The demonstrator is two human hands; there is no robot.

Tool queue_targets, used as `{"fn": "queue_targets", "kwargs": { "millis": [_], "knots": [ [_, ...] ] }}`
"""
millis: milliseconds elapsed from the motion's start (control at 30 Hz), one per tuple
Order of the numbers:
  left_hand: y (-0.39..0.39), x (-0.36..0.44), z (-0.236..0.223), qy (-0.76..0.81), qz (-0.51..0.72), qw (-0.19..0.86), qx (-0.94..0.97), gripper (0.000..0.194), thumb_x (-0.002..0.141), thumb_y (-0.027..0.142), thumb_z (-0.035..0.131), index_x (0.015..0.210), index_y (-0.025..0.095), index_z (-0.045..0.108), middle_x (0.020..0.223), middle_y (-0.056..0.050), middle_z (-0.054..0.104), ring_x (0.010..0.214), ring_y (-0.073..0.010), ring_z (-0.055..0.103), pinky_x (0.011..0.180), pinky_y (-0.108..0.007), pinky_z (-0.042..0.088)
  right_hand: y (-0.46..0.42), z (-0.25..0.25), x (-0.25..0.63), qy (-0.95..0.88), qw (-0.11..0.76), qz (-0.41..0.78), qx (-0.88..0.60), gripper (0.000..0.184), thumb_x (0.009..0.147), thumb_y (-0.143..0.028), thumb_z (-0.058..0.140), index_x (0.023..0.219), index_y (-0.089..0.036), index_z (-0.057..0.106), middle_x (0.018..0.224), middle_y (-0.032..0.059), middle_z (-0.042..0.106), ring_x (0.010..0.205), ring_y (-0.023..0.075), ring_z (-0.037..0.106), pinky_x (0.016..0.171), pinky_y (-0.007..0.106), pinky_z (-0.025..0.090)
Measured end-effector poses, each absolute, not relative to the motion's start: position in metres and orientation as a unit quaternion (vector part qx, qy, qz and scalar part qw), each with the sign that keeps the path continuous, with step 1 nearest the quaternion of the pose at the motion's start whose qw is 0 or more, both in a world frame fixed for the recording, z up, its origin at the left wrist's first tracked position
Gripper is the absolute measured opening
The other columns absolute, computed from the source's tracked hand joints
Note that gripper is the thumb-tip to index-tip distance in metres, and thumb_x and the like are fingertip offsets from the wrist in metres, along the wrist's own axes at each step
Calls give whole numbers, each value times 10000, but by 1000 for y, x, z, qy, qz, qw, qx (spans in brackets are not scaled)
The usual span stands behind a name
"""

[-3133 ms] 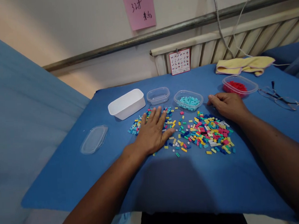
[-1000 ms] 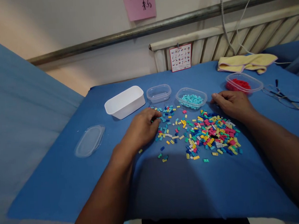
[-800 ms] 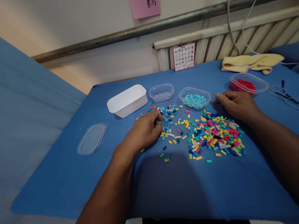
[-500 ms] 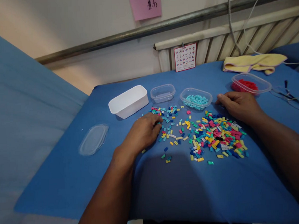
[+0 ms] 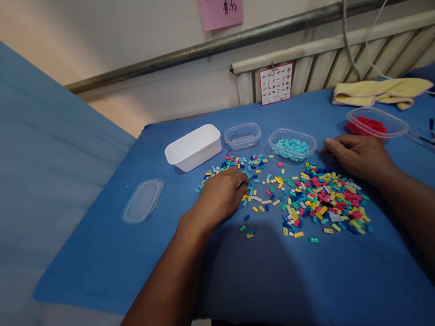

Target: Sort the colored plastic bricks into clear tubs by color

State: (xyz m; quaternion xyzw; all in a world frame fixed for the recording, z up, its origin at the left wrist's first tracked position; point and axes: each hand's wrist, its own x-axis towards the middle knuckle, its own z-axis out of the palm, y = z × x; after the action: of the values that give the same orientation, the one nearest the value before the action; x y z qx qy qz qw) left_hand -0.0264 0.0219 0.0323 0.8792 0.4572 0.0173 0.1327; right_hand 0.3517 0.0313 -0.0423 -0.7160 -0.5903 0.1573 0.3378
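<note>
My left hand (image 5: 222, 192) lies over the left part of a spread of small toy bricks (image 5: 252, 171). Its fingers curl down among them, and what the fingertips hold, if anything, is hidden. On the right, my right hand (image 5: 361, 156) rests on the cloth, closed, thumb and forefinger near each other; I cannot see inside it. Just left of it stands a clear tub (image 5: 314, 154) with light blue bricks (image 5: 291, 148). Behind it is another clear tub (image 5: 398, 128) holding red bricks (image 5: 370, 125). A dense pile of mixed-colour bricks (image 5: 324, 196) lies between my forearms.
A white box (image 5: 191, 159) and a small clear tub (image 5: 242, 138) stand at the back. Clear lids (image 5: 143, 201) lie at left. A yellow cloth (image 5: 381, 91), glasses (image 5: 433, 137) and a picture card (image 5: 276, 84) by the radiator are behind. Blue cloth (image 5: 109, 251) covers the table.
My left hand has shifted slightly right over the bricks, uncovering more of them on its left. My right hand stays in its place. The whole view has swung a little left.
</note>
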Motion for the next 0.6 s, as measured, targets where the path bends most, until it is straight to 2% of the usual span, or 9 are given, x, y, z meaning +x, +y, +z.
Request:
{"fn": "queue_targets", "kwargs": {
  "millis": [133,267,400,600],
  "knots": [
    [19,-20,34,457,6,115,882,248,1062,209,568,1185,218,783,1172,-74,754,1052,-248,705,900,-369,533,31,-43,353,-589,334,161,-718,671,918,-786,565,932,-189,870,544,18,600,513,179,482,559,341,358],
    [19,-17,36,443,-32,93,891,258,1077,220,536,1158,193,779,1160,-101,737,1058,-262,696,907,-380,531,32,-43,353,-594,335,154,-715,668,923,-780,566,917,-183,866,598,36,658,537,186,528,567,342,378],
    [18,-16,36,430,-79,70,897,307,1109,255,478,1076,174,773,1126,-121,716,1019,-263,687,853,-372,518,32,-43,353,-593,331,156,-717,667,920,-774,563,919,-180,866,587,37,657,532,189,529,561,340,378],
    [13,-14,36,426,-71,51,900,355,1138,295,421,1121,191,760,1133,-107,710,1032,-261,675,830,-366,501,31,-41,351,-587,338,162,-718,620,920,-731,580,926,-183,868,653,51,712,566,192,553,580,337,393]
  ]
}}
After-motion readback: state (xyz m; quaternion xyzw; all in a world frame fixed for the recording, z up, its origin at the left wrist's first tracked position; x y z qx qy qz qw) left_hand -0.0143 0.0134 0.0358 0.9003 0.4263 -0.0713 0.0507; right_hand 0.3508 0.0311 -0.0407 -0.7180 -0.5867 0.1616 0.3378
